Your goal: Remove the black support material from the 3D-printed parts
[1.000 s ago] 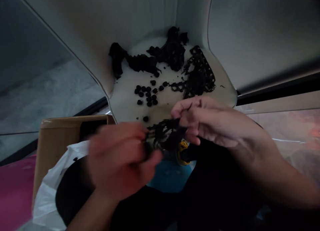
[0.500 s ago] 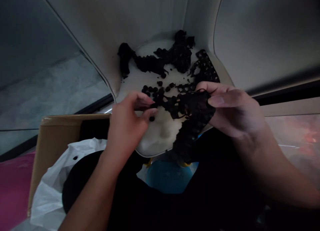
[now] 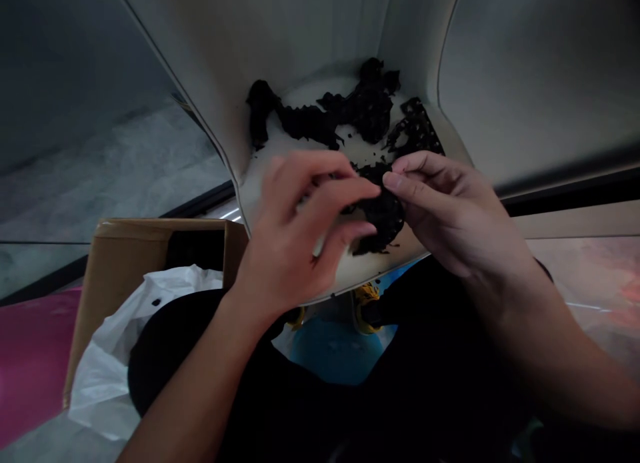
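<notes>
Black sheet [image 3: 383, 217]: three o'clock from my left fingers [image 3: 350, 191], parted wide; nearer my right fingers [image 3: 423, 161], pinching its edge; long axis unclear.

There's one held black scrap [image 3: 384, 217], one box [image 3: 120, 251], one bag [image 3: 107, 376].

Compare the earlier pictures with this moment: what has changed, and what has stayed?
The left hand moved forward over the seat, covering where the small discs lay; its thumb and forefinger now stand apart. The black piece has moved forward, pinched in the right hand. The black scraps at the back and the cardboard box stayed.
</notes>
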### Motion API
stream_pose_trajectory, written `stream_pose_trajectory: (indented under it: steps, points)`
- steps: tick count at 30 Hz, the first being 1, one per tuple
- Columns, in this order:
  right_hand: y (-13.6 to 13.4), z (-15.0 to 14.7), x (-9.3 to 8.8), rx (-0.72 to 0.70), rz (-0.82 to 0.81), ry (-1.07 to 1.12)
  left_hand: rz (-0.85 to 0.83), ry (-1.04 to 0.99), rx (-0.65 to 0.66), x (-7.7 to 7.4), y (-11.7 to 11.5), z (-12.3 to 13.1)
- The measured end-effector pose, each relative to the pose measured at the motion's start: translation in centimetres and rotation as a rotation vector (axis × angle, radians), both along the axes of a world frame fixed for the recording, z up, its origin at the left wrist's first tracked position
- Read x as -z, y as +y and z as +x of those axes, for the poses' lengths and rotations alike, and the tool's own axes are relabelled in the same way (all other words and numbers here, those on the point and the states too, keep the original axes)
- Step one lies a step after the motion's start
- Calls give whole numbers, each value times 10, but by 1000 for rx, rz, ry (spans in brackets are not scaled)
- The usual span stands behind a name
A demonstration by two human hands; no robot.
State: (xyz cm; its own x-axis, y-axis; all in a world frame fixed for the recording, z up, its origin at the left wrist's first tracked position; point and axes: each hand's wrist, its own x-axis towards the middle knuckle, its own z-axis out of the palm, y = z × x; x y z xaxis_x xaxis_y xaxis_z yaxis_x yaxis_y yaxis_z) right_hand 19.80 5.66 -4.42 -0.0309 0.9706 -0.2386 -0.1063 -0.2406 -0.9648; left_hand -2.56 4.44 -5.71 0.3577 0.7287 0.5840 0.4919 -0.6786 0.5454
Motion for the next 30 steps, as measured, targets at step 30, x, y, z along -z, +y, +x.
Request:
stream_pose_trajectory:
  steps: [30]
  points:
    - [-24, 35, -20, -178, 70, -153, -16, -149, 44, 10, 1, 38]
